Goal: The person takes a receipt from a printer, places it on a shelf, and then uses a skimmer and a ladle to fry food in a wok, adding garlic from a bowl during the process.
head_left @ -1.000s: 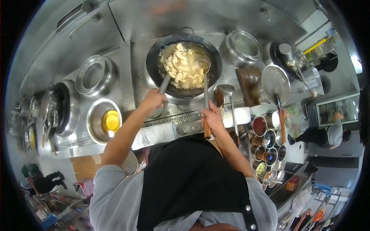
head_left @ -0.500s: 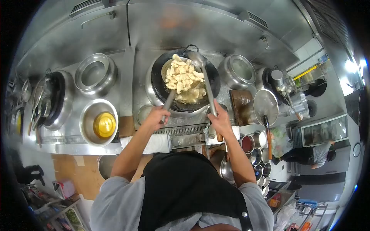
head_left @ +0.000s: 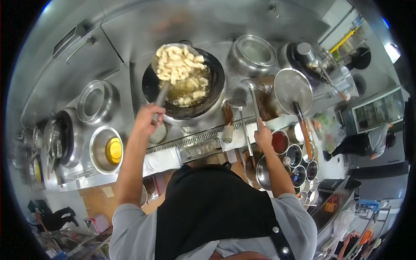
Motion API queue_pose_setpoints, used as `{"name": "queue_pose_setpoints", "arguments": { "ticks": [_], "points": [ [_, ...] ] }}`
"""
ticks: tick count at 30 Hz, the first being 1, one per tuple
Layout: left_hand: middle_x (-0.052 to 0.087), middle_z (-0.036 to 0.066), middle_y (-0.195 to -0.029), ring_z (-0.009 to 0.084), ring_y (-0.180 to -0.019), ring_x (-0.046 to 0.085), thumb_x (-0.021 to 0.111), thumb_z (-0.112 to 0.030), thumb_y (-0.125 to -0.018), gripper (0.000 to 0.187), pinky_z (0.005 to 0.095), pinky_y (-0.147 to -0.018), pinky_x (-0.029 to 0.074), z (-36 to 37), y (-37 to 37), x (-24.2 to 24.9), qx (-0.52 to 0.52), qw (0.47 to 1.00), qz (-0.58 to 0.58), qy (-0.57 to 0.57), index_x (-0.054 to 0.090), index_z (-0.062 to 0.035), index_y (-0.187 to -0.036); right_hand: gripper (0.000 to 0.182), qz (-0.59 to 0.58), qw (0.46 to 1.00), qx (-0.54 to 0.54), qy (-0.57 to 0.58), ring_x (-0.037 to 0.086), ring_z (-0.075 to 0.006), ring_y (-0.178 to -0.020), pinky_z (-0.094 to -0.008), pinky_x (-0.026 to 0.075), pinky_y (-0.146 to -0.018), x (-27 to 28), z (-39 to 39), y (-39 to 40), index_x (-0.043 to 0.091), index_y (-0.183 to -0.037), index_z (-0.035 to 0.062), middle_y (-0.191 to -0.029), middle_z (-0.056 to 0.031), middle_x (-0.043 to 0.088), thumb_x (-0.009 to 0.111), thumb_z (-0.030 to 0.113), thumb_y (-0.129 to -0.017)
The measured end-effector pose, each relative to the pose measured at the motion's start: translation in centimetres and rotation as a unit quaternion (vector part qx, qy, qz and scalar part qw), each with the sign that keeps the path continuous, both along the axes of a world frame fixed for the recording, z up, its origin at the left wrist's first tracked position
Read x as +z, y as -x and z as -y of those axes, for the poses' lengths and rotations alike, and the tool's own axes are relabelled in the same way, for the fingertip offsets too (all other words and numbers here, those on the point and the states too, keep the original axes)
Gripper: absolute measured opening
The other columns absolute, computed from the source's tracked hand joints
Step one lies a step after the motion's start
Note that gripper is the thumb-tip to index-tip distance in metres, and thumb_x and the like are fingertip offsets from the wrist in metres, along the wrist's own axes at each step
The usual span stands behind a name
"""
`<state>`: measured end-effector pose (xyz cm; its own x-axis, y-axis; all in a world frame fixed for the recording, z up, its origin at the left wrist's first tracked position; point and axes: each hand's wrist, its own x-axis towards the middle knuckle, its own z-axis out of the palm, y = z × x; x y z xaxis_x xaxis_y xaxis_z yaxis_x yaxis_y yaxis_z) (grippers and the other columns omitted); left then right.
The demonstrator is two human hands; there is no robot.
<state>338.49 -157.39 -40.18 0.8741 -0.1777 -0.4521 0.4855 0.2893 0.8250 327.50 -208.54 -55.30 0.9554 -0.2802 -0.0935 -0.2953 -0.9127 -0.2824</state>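
Note:
My left hand point(head_left: 149, 118) is closed round the grey handle of a strainer point(head_left: 164, 96), raised over the upper left part of a black wok point(head_left: 151, 89). Pale cooked pieces point(head_left: 177, 62) fill the strainer, and more pieces point(head_left: 187, 100) lie in the oil in the wok. My right hand point(head_left: 262, 135) grips the handle of a ladle point(head_left: 255, 104), away to the right of the wok. Between the two, another ladle point(head_left: 242, 125) and a brush point(head_left: 228, 130) lean at the counter's front edge.
A large round strainer point(head_left: 293, 92) rests right of the ladle, above several seasoning containers point(head_left: 281, 142). Steel pots stand behind at right point(head_left: 252, 54) and left point(head_left: 97, 102). A bowl with yellow contents point(head_left: 106, 149) sits at left. Another person point(head_left: 376, 142) is at far right.
My right hand and its ladle have moved right, away from the wok. The filled strainer has shifted to the wok's upper left. The camera view has turned.

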Motion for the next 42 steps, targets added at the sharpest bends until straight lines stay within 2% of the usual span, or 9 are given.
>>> {"name": "queue_pose_setpoints", "arguments": {
  "ticks": [5, 11, 13, 15, 16, 20, 26, 31, 42],
  "points": [
    [0.062, 0.009, -0.085, 0.0108, -0.058, 0.051, 0.064, -0.002, -0.085, 0.041, 0.0235, -0.047, 0.039, 3.1, -0.7, 7.8, 0.043, 0.999, 0.02, 0.019, 0.056, 0.0104, -0.123, 0.066, -0.021, 1.0, 0.005, -0.019, 0.07, -0.0445, -0.097, -0.0557, 0.056, -0.085, -4.6, 2.5, 0.4, 0.051, -0.152, 0.0132, -0.118, -0.0258, 0.07, 0.07, 0.019, -0.088],
    [0.062, 0.012, -0.094, 0.0114, -0.061, 0.051, 0.06, -0.002, -0.089, 0.044, 0.0237, -0.049, 0.04, 4.1, -1.1, 11.8, 0.03, 0.997, 0.029, 0.072, 0.05, 0.0124, -0.129, 0.07, 0.213, 0.974, -0.046, 0.063, 0.067, -0.0439, -0.112, -0.0489, 0.054, -0.095, 8.3, 16.7, 1.4, 0.056, -0.147, 0.0089, -0.126, -0.0224, 0.069, 0.078, 0.04, -0.089],
    [0.061, 0.012, -0.094, 0.0114, -0.061, 0.051, 0.061, -0.003, -0.09, 0.044, 0.0241, -0.049, 0.04, 4.3, -0.8, 12.2, 0.035, 0.997, 0.036, 0.057, 0.049, 0.0135, -0.129, 0.079, 0.059, 0.983, -0.136, 0.108, 0.066, -0.0454, -0.114, -0.0493, 0.052, -0.099, 11.3, 21.5, 2.9, 0.054, -0.149, 0.007, -0.127, -0.0258, 0.068, 0.077, 0.05, -0.087],
    [0.062, 0.01, -0.089, 0.0114, -0.059, 0.051, 0.062, -0.002, -0.089, 0.037, 0.0251, -0.048, 0.039, 4.6, -0.2, 12.2, 0.047, 0.997, 0.04, 0.045, 0.054, 0.0108, -0.122, 0.085, -0.057, 0.991, -0.122, 0.008, 0.065, -0.0424, -0.122, -0.0491, 0.049, -0.105, 10.7, 26.1, 3.6, 0.052, -0.149, 0.002, -0.129, -0.0302, 0.066, 0.075, 0.056, -0.088],
    [0.063, 0.009, -0.086, 0.0113, -0.058, 0.052, 0.063, -0.002, -0.088, 0.033, 0.0257, -0.048, 0.038, 4.6, 0.1, 12.2, 0.053, 0.997, 0.041, 0.037, 0.056, 0.0095, -0.119, 0.072, 0.075, 0.997, 0.007, 0.01, 0.073, -0.0338, -0.104, -0.0461, 0.057, -0.091, 3.0, 32.9, 4.7, 0.053, -0.146, 0.0001, -0.111, -0.0248, 0.072, 0.073, 0.046, -0.093],
    [0.064, 0.01, -0.085, 0.0115, -0.057, 0.053, 0.065, 0.0, -0.087, 0.032, 0.0249, -0.046, 0.04, 3.3, 0.6, 11.4, 0.042, 0.996, 0.047, 0.065, 0.057, 0.0094, -0.117, 0.03, -0.086, 0.872, -0.163, -0.453, 0.061, -0.0166, -0.056, -0.0316, 0.055, -0.053, 7.0, 28.1, 6.1, 0.06, -0.118, 0.0045, -0.071, -0.0028, 0.061, 0.07, 0.022, -0.096],
    [0.063, 0.011, -0.086, 0.0124, -0.057, 0.052, 0.062, -0.001, -0.088, 0.042, 0.0268, -0.046, 0.039, -1.3, -0.1, 9.2, 0.036, 0.998, 0.032, 0.052, 0.051, 0.0138, -0.126, 0.015, 0.072, 0.779, -0.127, -0.61, 0.06, -0.0177, -0.058, -0.0331, 0.052, -0.049, 8.8, 16.6, 6.6, 0.055, -0.107, 0.0085, -0.072, -0.0036, 0.056, 0.066, 0.01, -0.097],
    [0.065, 0.009, -0.08, 0.0119, -0.057, 0.055, 0.066, 0.0, -0.085, 0.023, 0.0254, -0.048, 0.041, -5.1, -1.1, 9.2, 0.031, 0.998, 0.036, 0.033, 0.061, 0.0066, -0.105, 0.044, 0.146, 0.789, -0.112, -0.587, 0.057, -0.0157, -0.057, -0.0297, 0.049, -0.048, 15.0, 0.5, 6.2, 0.049, -0.137, 0.0056, -0.072, -0.0046, 0.055, 0.061, 0.008, -0.095],
    [0.066, 0.008, -0.083, 0.0113, -0.055, 0.054, 0.065, -0.002, -0.087, 0.026, 0.0267, -0.048, 0.041, -9.6, -2.9, 8.7, 0.012, 0.998, 0.05, 0.02, 0.063, 0.0078, -0.111, 0.049, 0.101, 0.936, 0.02, -0.338, 0.057, -0.0141, -0.055, -0.032, 0.046, -0.049, 14.5, -12.2, -9.5, 0.057, -0.141, 0.0049, -0.076, -0.0054, 0.062, 0.062, 0.005, -0.092]
  ]
}}
